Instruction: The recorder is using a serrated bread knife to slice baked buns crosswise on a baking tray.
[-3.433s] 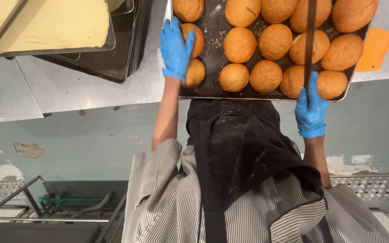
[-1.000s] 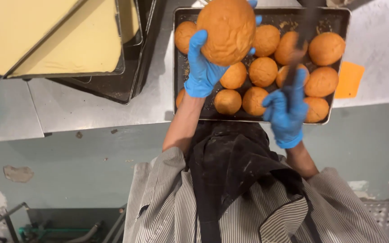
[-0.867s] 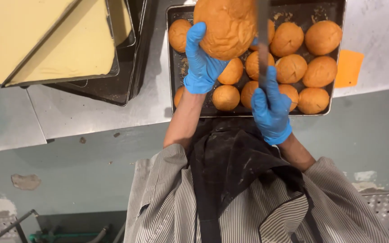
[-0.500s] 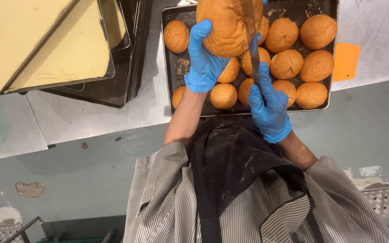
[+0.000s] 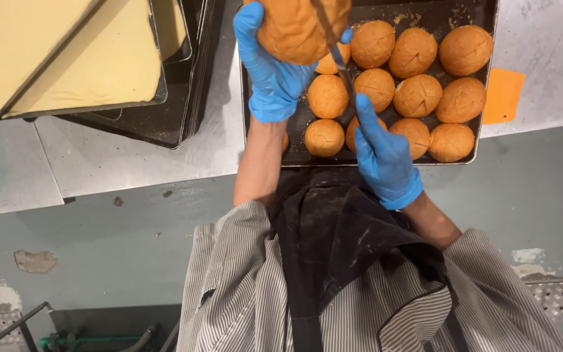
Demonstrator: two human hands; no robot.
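My left hand [image 5: 272,72], in a blue glove, holds a round golden bun [image 5: 298,26] up close to the camera. In its blue glove, my right hand [image 5: 382,153] grips a knife [image 5: 337,55] whose blade is cutting into the bun from the right side. Below them lies a dark perforated baking tray [image 5: 483,140] filled with several more round buns [image 5: 415,94], some scored on top. I wear a striped shirt and a dark apron.
The tray rests on a steel worktop [image 5: 131,163]. To the left sit stacked dark trays holding a pale yellow sheet [image 5: 73,58]. An orange paper square [image 5: 503,94] lies right of the bun tray. Green painted floor [image 5: 99,248] runs below the worktop edge.
My left hand picked a bun off the tray and raised it. My right hand brought the knife up from the tray, and its blade has entered the bun.
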